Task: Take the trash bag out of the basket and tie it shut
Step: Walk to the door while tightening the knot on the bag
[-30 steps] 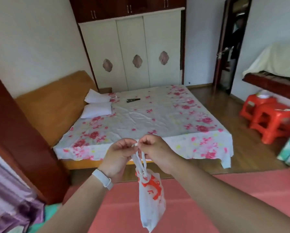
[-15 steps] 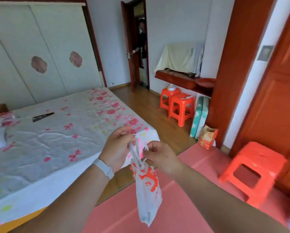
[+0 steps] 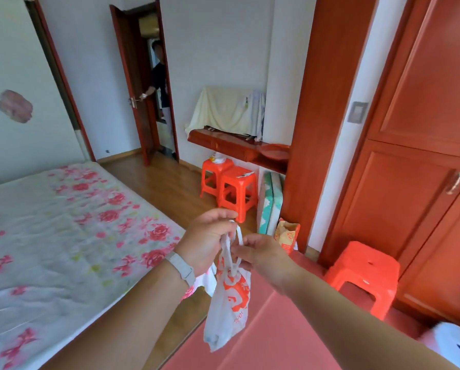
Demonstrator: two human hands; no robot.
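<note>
Your left hand (image 3: 206, 240) pinches one bag (image 3: 227, 303) handle from above; your right hand (image 3: 261, 253), just beside, pinches the other. Bag hangs below both.

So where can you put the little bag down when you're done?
The bag hangs from both hands. The flowery bed on the left is bare and wide. The pink mat below the hands is free too. The lone red stool has a bare top. By the wall it's crowded: two stools carrying small things, cushions and a paper bag.
</note>
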